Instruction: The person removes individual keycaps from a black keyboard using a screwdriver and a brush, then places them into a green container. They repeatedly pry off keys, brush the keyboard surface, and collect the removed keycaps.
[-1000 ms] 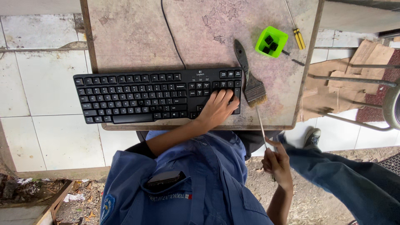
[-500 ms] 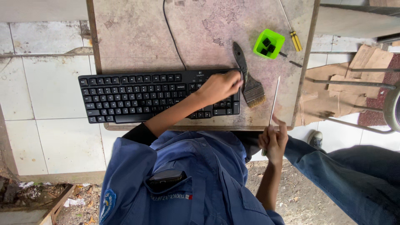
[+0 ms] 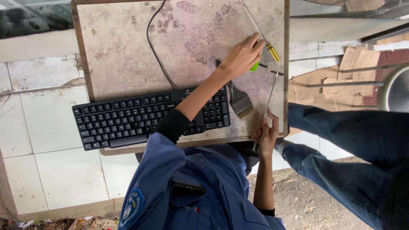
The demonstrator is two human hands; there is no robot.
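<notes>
My left hand reaches across the worn table and closes over a small bright green box, most of which is hidden under my fingers. Just right of it lies a yellow-handled screwdriver. At the table's front right edge, my right hand grips a long thin screwdriver by its handle, with the shaft pointing away over the tabletop. A black keyboard sits along the front edge under my left forearm. A dark paintbrush lies between the keyboard and the screwdriver shaft.
The keyboard's black cable runs toward the table's far edge. My leg in blue trousers stretches to the right of the table. Flattened cardboard and metal rods lie beyond it. White tiles are on the left.
My left hand left the keyboard and moved up and right onto the green box. My right hand rose from below the table edge, bringing the long screwdriver over the tabletop.
</notes>
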